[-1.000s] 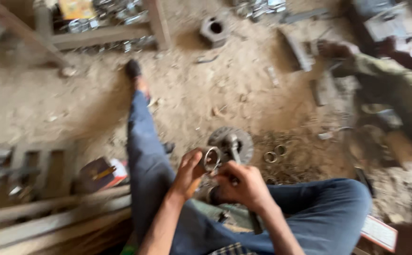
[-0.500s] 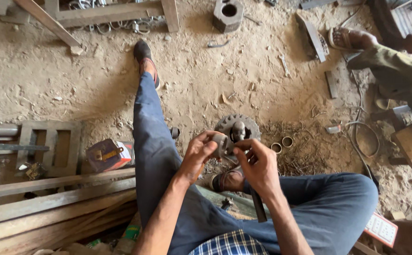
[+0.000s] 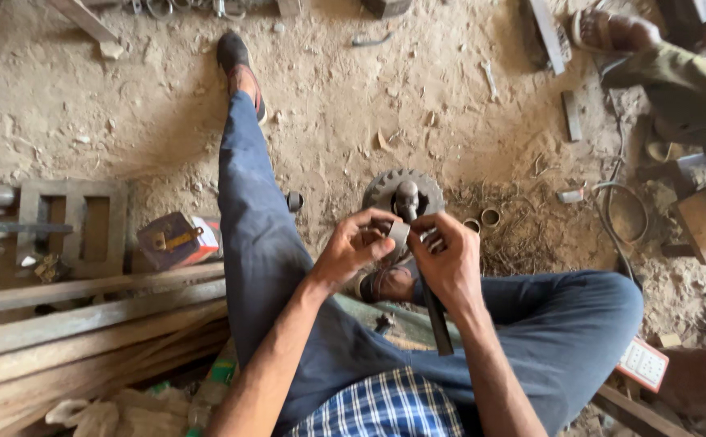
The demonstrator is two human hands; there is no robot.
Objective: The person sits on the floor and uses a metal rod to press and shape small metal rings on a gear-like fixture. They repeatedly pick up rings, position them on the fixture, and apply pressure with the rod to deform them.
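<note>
Far left, a steel frame [image 3: 70, 226] lies flat in the dirt with planks [image 3: 86, 316] stacked below it, and a red-and-dark box [image 3: 177, 240] sits beside the outstretched leg [image 3: 248, 210]. Now the middle: the left hand [image 3: 351, 251] is curled, fingers pinching one side of a small metal ring [image 3: 400, 233]. The right hand [image 3: 448, 263] meets it from the other side, closed too, thumb and fingers on that same ring, with a dark bar [image 3: 435, 316] running down under the palm; whether the hand grips the bar I cannot tell. The ring sits just in front of a toothed gear [image 3: 385, 188] lying on the ground, a stubby shaft [image 3: 406, 196] rising from its middle. That ring looks stiff, light and possibly greasy, so the edge-on pinch from both sides seems the sure hold; the gear looks heavy and best left lying. Just right, two loose rings [image 3: 482, 220] rest in the dust near a wire coil [image 3: 624, 212], and a sandalled foot [image 3: 612, 32] shows top right
</note>
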